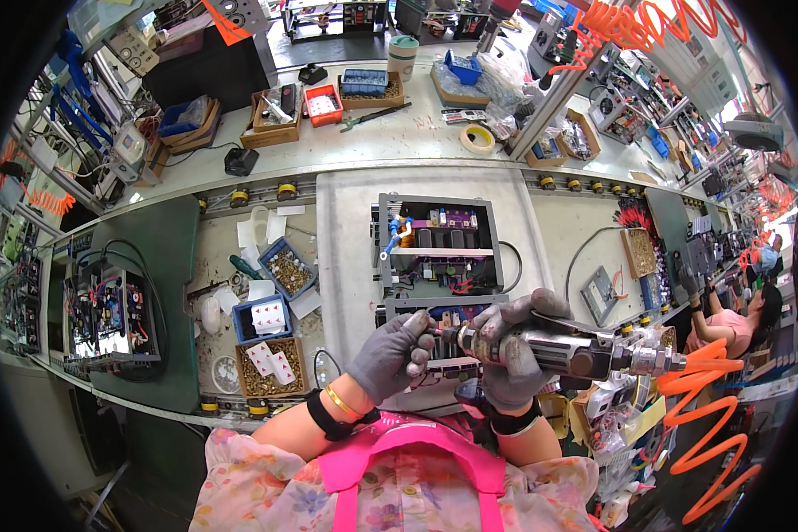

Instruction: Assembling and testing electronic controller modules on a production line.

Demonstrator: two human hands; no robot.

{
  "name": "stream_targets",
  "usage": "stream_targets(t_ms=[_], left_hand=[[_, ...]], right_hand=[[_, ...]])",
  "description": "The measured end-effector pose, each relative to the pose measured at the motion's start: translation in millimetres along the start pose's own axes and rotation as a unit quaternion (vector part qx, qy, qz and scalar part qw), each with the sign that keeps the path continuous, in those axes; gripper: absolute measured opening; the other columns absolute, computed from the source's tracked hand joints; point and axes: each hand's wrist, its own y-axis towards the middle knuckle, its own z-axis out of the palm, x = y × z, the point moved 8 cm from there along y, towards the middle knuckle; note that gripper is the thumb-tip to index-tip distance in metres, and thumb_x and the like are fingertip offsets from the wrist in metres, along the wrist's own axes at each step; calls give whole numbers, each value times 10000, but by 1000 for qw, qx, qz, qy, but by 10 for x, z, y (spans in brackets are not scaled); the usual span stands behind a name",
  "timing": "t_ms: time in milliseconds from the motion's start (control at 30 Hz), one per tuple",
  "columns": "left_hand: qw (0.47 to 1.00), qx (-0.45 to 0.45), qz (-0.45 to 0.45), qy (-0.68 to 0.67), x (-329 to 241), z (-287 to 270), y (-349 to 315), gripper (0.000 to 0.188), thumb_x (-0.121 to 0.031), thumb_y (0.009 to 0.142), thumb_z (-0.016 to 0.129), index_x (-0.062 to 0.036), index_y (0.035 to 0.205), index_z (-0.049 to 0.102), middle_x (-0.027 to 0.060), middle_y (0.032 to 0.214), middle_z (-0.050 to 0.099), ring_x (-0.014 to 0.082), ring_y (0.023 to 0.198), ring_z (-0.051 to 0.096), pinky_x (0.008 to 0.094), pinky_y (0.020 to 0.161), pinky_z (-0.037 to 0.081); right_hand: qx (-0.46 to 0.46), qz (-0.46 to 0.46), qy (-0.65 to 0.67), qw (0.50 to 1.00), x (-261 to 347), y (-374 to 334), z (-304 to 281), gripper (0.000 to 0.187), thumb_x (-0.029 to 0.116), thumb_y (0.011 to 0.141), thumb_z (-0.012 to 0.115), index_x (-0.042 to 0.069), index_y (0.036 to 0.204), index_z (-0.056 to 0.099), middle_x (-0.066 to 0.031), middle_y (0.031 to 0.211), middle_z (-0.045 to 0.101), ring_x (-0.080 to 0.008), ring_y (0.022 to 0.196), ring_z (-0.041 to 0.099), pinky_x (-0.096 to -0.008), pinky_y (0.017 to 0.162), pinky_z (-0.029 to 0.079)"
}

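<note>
My right hand, in a grey glove, wraps round a silver air screwdriver held level, its bit pointing left. An orange coiled hose runs from the tool's rear. My left hand, gloved too, is closed in a pinch right by the bit's tip; whatever lies between the fingertips is too small to make out. Both hands hover over the near part of an open metal chassis, which they partly cover. Farther up on the pale board sits an open chassis section with capacitors, wiring and a blue-white connector.
Left of the board stand a bin of screws, a blue box with printed cards and a cardboard box of small brass-coloured parts. Another wired unit sits far left. On the right lie a metal bracket and a black cable. A co-worker is at the far right.
</note>
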Motion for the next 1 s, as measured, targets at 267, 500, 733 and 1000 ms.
stream_targets(t_ms=[267, 500, 733, 1000], left_hand=[[774, -19, 305, 554, -1059, 116, -391, 390, -278, 937, 559, -124, 1290, 496, 85, 926, 651, 201, 685, 638, 300, 573, 520], [88, 78, 427, 897, -1455, 642, 318, 358, -124, 764, 615, -221, 1107, 640, 47, 1123, 580, 242, 1076, 558, 360, 898, 469], [552, 85, 257, 789, -1676, 878, 1569, 256, -323, 823, 732, -94, 937, 713, 101, 792, 653, 249, 733, 622, 373, 708, 496], [559, 18, -17, 829, -1493, 907, 2204, 366, -411, 816, 738, -86, 985, 720, 47, 664, 611, 148, 632, 565, 322, 628, 461]], right_hand=[[-9, -4, 64, 998, 291, 470, -99, 555, 83, 825, 640, 27, 1339, 437, -107, 1040, 617, -219, 749, 626, -408, 686, 541], [61, -59, 11, 996, 637, 914, -280, 569, 97, 846, 610, 43, 1377, 413, -117, 1077, 575, -198, 798, 606, -386, 763, 522], [0, -113, -31, 993, 510, 1321, -781, 568, 56, 813, 585, 32, 1353, 415, -109, 1029, 569, -208, 769, 603, -404, 676, 553], [-63, -38, -95, 993, -593, 1535, -1350, 529, -3, 770, 582, 17, 1286, 468, -101, 999, 631, -196, 783, 627, -418, 774, 535]])
